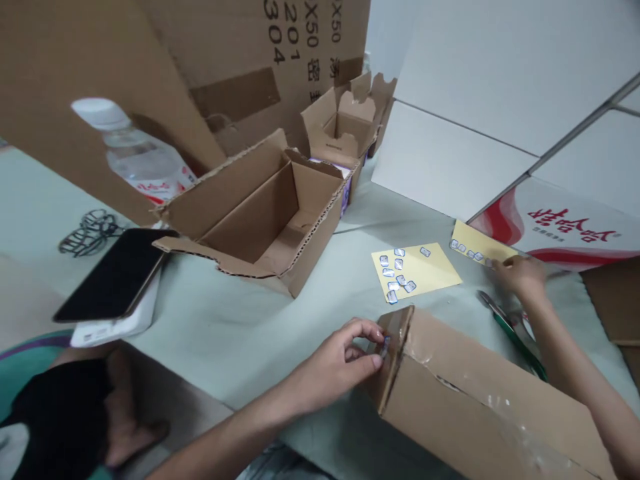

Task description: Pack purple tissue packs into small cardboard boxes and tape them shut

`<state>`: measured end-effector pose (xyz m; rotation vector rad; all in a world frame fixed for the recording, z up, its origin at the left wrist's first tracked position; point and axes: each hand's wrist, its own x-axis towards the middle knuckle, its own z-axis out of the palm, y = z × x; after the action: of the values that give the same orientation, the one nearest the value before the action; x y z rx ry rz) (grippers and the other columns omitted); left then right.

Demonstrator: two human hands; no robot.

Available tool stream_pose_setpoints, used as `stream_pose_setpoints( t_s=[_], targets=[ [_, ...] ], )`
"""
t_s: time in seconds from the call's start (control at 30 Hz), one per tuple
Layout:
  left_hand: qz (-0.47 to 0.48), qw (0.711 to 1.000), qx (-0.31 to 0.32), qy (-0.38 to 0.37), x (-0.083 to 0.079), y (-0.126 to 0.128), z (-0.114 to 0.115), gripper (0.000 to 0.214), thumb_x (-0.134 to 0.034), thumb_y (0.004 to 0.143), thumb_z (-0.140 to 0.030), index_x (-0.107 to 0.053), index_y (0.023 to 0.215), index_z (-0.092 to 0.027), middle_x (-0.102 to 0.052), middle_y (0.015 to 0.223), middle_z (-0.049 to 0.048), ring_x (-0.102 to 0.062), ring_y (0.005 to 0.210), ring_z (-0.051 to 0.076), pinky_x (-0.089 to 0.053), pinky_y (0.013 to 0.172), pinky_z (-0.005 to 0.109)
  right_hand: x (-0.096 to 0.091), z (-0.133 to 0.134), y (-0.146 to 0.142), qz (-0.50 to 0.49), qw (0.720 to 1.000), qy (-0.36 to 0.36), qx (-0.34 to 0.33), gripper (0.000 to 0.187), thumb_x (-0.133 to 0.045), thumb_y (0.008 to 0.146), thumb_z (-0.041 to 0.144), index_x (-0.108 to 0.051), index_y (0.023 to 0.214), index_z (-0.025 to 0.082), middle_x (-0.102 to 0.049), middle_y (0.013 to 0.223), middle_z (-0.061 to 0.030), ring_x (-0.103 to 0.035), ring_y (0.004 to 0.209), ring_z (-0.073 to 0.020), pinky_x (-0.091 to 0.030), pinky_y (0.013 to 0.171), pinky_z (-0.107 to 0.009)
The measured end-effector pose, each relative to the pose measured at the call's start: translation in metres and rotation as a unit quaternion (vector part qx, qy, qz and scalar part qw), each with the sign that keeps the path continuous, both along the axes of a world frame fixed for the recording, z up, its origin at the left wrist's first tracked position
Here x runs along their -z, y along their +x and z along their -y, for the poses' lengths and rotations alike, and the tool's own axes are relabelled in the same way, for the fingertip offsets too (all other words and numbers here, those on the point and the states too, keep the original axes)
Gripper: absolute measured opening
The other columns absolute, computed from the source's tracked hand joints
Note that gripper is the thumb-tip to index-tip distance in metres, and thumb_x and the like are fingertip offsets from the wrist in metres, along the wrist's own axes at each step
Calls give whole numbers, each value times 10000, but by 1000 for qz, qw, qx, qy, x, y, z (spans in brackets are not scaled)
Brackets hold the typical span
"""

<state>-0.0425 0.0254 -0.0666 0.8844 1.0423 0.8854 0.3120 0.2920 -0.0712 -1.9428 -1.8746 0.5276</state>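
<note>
My left hand (353, 353) has its thumb and index finger closed around a small blue-edged sticker (385, 345) at the taped end of a closed cardboard box (465, 393). Across the box, my right hand (524, 275) has its fingertips pinched at a row of small stickers on a yellow strip (463, 233); what lies between them is hidden. A yellow sheet (435, 270) bearing several similar stickers lies between the strip and the box. Beside my right forearm are green-handled scissors (515, 337), partly hidden by the box.
An open cardboard box (255, 230) stands at centre left, a smaller open one (345, 127) behind it. At left are a bottle (145, 157), a dark phone (113, 277) on a white object and a coiled cable (90, 233). A red-and-white carton (575, 223) stands at right. Another person (65, 407) sits lower left.
</note>
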Motion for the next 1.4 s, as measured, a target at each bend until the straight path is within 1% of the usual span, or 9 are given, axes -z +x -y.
stream_pose_setpoints(
  t_s=[0.1, 0.23, 0.43, 0.77, 0.87, 0.97, 1.17, 1.3, 1.4],
  targets=[
    [30, 1000, -6, -4, 5, 0, 3, 320, -707, 744, -387, -589, 972, -196, -584, 1202, 87, -567, 947, 194, -445, 839, 318, -16, 43, -11, 5, 999, 47, 9, 293, -638, 851, 533, -615, 770, 252, -673, 976, -149, -578, 1034, -354, -453, 890, -488],
    [38, 998, 0, -51, 9, 3, 0, 442, -664, 756, -401, -559, 1133, -196, -553, 1254, 95, -502, 767, 133, -413, 737, 302, -24, 111, -31, -42, 999, 3, -29, 414, -629, 751, 665, -659, 815, 258, -719, 894, -103, -640, 853, -315, -492, 778, -453],
    [-8, 1000, -10, -1, 7, 7, -12, 172, -676, 731, -329, -594, 817, -205, -597, 1239, 109, -549, 1107, 263, -421, 946, 362, -25, 157, -49, -159, 985, -55, -21, 477, -722, 682, 731, -701, 771, 263, -720, 868, -84, -621, 853, -276, -508, 773, -400],
    [-41, 998, 0, 50, 7, 0, -19, 407, -695, 799, -560, -585, 661, -194, -641, 1128, 111, -598, 1113, 283, -489, 941, 365, -17, 155, -49, -239, 964, -97, -63, 470, -736, 727, 692, -712, 821, 232, -713, 850, -65, -609, 808, -224, -496, 765, -377],
    [-67, 989, -71, 107, -6, -11, -26, 405, -664, 841, -568, -580, 716, -192, -601, 1125, 102, -630, 964, 230, -555, 784, 321, -21, 154, -50, -268, 947, -144, -104, 436, -761, 743, 638, -729, 858, 219, -727, 845, -67, -652, 822, -226, -523, 779, -378],
    [-83, 970, -178, 145, -14, -7, -62, 362, -597, 896, -535, -536, 776, -199, -585, 1057, 61, -612, 825, 167, -542, 620, 261, -27, 145, -57, -295, 927, -182, -145, 391, -796, 740, 573, -745, 885, 214, -739, 848, -62, -680, 826, -219, -537, 795, -372],
    [-95, 983, -17, 155, -2, 63, -155, 253, -724, 888, -325, -615, 755, -140, -610, 723, -10, -593, 654, 118, -537, 617, 255, -17, 108, -86, -345, 911, -152, -165, 485, -816, 657, 614, -712, 890, 202, -693, 751, -14, -601, 660, -151, -503, 678, -323],
    [-110, 980, 7, 166, 13, 92, -172, 205, -640, 971, -333, -651, 999, -130, -674, 924, 25, -660, 780, 140, -586, 713, 311, 2, 95, -88, -345, 922, -113, -137, 437, -763, 750, 610, -650, 785, 189, -600, 623, 24, -531, 582, -116, -483, 629, -290],
    [-142, 975, -13, 169, 25, 88, -173, 271, -620, 982, -364, -636, 1133, -139, -681, 1039, 58, -678, 851, 165, -602, 747, 340, 9, 77, -68, -294, 947, -101, -85, 325, -682, 914, 479, -661, 904, 154, -646, 764, 6, -598, 656, -118, -533, 665, -292]
  ],
)
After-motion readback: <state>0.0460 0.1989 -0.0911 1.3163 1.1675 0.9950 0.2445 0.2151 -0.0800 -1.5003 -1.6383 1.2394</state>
